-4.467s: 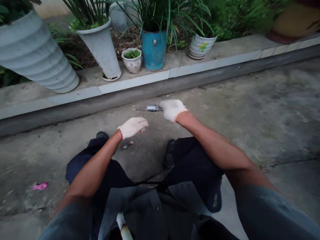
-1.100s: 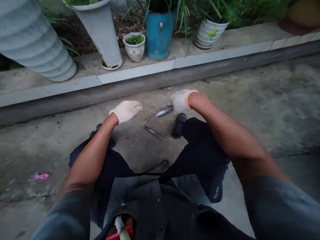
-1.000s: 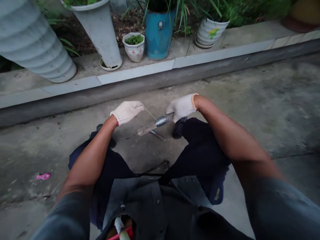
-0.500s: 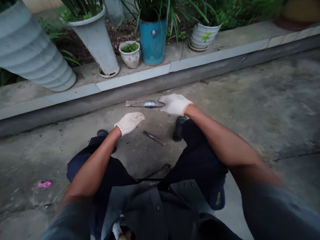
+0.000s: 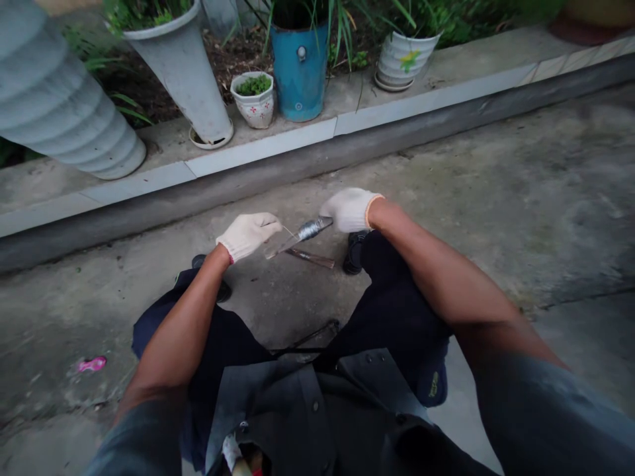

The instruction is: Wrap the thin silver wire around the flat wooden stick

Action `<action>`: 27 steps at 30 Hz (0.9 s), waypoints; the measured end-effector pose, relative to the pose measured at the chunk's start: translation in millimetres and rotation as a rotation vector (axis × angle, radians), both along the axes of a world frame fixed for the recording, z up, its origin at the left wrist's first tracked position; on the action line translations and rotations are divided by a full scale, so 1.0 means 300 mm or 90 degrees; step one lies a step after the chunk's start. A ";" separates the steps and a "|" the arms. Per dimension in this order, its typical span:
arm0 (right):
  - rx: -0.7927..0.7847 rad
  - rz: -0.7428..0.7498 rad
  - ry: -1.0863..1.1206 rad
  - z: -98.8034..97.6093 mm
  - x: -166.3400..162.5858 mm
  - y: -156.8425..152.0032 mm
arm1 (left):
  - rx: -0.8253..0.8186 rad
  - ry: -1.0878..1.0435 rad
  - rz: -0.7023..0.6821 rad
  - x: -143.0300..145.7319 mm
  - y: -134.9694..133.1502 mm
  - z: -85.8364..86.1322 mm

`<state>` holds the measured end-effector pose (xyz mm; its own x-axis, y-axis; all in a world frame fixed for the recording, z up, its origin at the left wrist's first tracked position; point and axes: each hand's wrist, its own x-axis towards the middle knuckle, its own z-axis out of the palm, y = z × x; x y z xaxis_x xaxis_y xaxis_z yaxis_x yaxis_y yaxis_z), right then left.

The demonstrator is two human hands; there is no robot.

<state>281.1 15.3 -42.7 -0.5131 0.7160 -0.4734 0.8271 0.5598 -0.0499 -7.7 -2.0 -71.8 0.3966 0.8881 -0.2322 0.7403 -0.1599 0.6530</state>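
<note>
My right hand (image 5: 347,209), in a white knit glove, is closed on the right end of a flat wooden stick (image 5: 278,248). Silvery wire (image 5: 311,229) is wound in a thick band round the stick close to that hand. The stick tilts, its free end down to the left. My left hand (image 5: 249,235), gloved too, pinches a thin strand of the wire (image 5: 288,231) that runs to the stick, a short distance away. Partly behind the stick, a second dark, narrow stick-like piece (image 5: 317,258) lies on the concrete between my feet.
A tiled ledge (image 5: 262,149) crosses in front with several potted plants, among them a blue pot (image 5: 299,76), a small white pot (image 5: 254,106) and a tall white pot (image 5: 188,73). A pink object (image 5: 92,364) lies on the ground at left. Dark shoes (image 5: 354,253) flank the ground piece.
The stick has swung from level to slanting, its free end now lower. My left hand has moved slightly up and left, and a taut wire strand now shows from it.
</note>
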 end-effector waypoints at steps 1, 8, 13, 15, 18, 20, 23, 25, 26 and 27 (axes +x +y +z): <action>-0.045 0.013 0.029 -0.004 0.011 -0.001 | -0.011 -0.018 0.009 0.004 -0.006 0.003; -0.047 -0.101 0.197 0.013 0.012 0.004 | -0.129 -0.156 0.041 0.043 -0.046 -0.022; 0.076 -0.234 0.164 0.004 -0.007 0.041 | -0.132 -0.175 0.035 0.055 -0.043 -0.059; 0.126 -0.245 0.085 -0.013 -0.010 0.045 | -0.139 -0.148 0.013 0.056 -0.040 -0.070; 0.151 -0.229 -0.015 -0.029 -0.016 0.025 | -0.132 -0.077 -0.001 0.052 -0.038 -0.075; 0.129 -0.224 -0.026 -0.026 -0.021 0.001 | -0.120 -0.034 -0.010 0.046 -0.032 -0.071; 0.080 -0.213 -0.013 -0.006 -0.024 -0.032 | -0.064 0.004 -0.032 0.031 -0.019 -0.059; 0.031 -0.180 -0.019 0.006 -0.017 -0.043 | -0.037 0.009 -0.032 0.023 -0.014 -0.050; -0.009 -0.152 -0.023 0.010 -0.012 -0.045 | -0.038 0.005 -0.025 0.022 -0.014 -0.044; -0.050 -0.127 -0.015 0.013 -0.006 -0.046 | -0.048 -0.004 -0.016 0.023 -0.017 -0.039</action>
